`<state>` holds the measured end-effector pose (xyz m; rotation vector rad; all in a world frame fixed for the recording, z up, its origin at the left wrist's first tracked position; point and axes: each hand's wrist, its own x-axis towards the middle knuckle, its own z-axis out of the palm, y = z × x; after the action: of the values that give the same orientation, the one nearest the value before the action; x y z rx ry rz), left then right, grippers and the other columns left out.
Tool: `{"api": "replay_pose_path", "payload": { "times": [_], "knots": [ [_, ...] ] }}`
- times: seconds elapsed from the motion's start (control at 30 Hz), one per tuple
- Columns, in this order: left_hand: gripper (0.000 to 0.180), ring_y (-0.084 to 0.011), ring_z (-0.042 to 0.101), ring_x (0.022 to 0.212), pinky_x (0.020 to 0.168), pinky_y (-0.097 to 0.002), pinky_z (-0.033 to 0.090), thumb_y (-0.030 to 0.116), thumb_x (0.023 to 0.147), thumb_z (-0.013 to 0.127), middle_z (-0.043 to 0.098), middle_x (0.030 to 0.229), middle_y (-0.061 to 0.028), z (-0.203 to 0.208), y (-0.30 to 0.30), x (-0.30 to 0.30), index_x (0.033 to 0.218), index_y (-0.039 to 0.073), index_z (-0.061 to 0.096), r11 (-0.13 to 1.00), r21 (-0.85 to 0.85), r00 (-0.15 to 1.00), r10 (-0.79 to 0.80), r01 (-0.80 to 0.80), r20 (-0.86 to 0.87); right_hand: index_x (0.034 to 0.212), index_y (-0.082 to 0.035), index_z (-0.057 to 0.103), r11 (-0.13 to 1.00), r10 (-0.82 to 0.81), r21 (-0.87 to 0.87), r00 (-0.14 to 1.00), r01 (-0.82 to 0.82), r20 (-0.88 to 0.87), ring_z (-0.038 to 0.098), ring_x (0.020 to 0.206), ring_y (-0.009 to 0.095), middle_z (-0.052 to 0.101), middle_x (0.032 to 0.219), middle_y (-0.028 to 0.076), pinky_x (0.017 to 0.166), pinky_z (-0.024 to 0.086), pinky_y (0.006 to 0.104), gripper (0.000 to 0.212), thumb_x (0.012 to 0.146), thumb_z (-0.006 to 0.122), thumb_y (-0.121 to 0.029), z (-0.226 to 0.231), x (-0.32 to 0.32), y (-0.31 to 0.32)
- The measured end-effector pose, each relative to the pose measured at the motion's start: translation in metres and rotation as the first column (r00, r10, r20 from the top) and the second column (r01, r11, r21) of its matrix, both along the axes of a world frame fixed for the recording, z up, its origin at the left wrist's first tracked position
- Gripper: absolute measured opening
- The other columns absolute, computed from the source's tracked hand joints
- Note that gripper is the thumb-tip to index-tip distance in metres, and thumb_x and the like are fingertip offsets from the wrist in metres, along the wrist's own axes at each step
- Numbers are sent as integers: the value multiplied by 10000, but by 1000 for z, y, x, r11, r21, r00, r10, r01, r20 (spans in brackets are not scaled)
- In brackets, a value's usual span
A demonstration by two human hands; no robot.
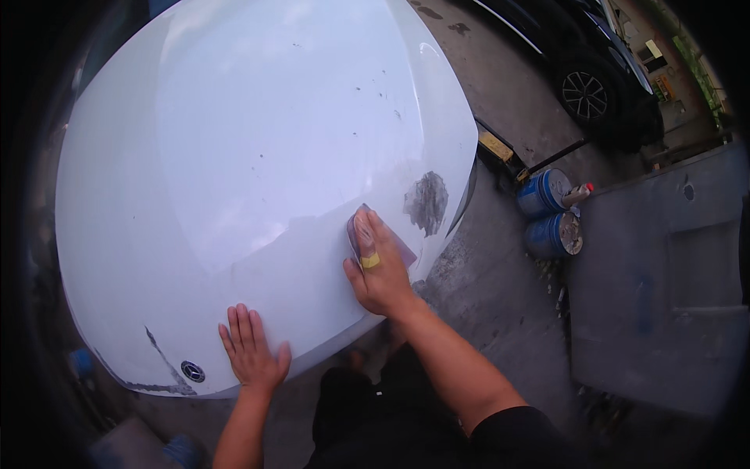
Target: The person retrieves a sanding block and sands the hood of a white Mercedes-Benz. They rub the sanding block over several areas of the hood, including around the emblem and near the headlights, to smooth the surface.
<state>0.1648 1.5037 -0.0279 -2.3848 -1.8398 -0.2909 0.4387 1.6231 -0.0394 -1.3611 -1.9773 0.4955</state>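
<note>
Right hand grip: fingers pressed flat on grey sanding sheet, near white car hood's right edge beside dark bare patch. Left hand: spread, bracing front edge. Step: sanding; next stroke likely needs even pressure.

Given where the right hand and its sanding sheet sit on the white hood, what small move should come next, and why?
Probably slide the right hand with the sanding sheet a little to the right, onto the dark scuffed patch. The sheet lies flat on the hood just beside that patch, not yet over it, while the left hand rests flat near the front edge as a brace.
</note>
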Motion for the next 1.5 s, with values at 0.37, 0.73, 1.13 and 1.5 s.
{"api": "replay_pose_path", "payload": {
  "times": [0.37,0.73,1.13,1.5],
  "knots": [
    [749,-408,221,1466,1183,-556,109,359,913,515,264,1564,-241,0,-3,-1,1493,-47,269,999,-46,1000,23,-24,-14,1517,-38,276,997,57,-49,998,-57,6,241,1472,348,304,1564,170,1189,191,478,698,930,578,-265,-14,-17,-83],
    [747,-406,197,1474,1185,-548,94,363,926,511,244,1571,-244,-2,-4,-1,1497,-48,260,998,-62,1000,21,-22,-19,1501,-26,310,999,33,-15,999,-32,29,261,1448,387,324,1540,202,1178,219,476,687,908,591,-231,-5,-34,-73],
    [764,-390,170,1486,1190,-539,68,383,939,489,209,1588,-238,-5,-5,-4,1511,-47,223,999,-53,999,5,-7,-41,1477,1,345,995,-39,89,997,33,64,298,1437,361,337,1532,205,1183,222,457,648,920,567,-244,-1,-34,-23],
    [749,-382,156,1492,1195,-521,64,387,951,475,204,1593,-231,-1,-1,3,1510,-46,231,999,-37,999,-9,8,-38,1456,28,349,992,-82,100,996,78,39,317,1415,380,408,1470,236,1172,237,459,601,942,532,-223,17,-23,22]
  ]
}}
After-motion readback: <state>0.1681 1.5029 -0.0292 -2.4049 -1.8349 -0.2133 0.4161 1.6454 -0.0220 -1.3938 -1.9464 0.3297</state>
